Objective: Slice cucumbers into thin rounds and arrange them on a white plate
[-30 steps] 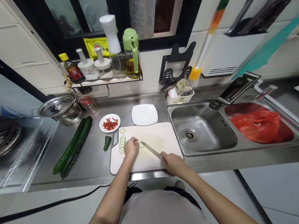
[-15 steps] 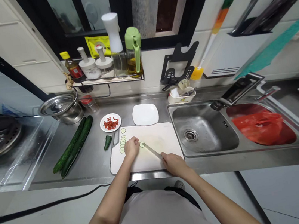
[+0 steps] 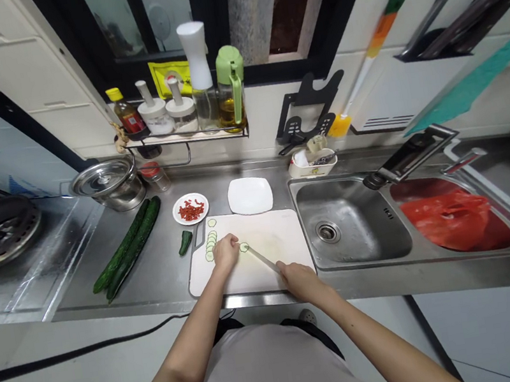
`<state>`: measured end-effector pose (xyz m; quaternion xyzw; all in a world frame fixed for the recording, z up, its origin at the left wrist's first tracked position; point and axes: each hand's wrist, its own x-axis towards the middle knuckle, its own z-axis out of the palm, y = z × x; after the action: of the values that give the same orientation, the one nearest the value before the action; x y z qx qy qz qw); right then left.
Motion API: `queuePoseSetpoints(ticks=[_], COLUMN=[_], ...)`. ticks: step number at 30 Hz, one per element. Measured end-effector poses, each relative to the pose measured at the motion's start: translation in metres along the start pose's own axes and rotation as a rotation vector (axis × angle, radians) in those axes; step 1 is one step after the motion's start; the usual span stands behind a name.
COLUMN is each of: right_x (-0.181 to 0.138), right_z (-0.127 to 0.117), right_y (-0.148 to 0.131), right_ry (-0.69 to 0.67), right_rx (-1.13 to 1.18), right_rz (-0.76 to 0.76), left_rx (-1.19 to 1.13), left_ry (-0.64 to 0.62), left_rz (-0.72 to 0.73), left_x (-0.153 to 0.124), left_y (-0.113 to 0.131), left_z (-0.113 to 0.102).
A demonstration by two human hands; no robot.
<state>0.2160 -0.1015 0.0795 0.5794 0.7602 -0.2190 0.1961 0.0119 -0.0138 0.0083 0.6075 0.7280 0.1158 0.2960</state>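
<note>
On the steel counter lies a white cutting board. My left hand is curled on it, fingers pressed down on a short piece of cucumber whose cut end shows at my fingertips. My right hand grips the handle of a knife; its blade points up-left and meets the cucumber. Several thin cucumber slices lie in a row on the board's left side. A dark green cucumber end rests on the counter just left of the board.
Two whole cucumbers lie at the left. A small plate of red chilli and an empty white square plate sit behind the board. A lidded steel pot, a condiment shelf, a sink and a red basin surround it.
The hands, knife and cucumber keep nearly the same pose on the board. The view has shifted slightly as my head moved.
</note>
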Motion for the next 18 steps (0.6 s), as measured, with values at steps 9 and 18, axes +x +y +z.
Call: queuePoseSetpoints(ticks=[9, 18], right_x=[0.005, 0.01], right_z=[-0.004, -0.005], right_y=[0.002, 0.003], right_ry=[-0.042, -0.01], right_rx=[0.014, 0.0], right_rz=[-0.003, -0.03], left_rx=[0.022, 0.066], left_ry=[-0.018, -0.008], left_rz=[-0.023, -0.017], left_x=[0.0, 0.004], left_y=[0.002, 0.0], left_z=[0.0, 0.003])
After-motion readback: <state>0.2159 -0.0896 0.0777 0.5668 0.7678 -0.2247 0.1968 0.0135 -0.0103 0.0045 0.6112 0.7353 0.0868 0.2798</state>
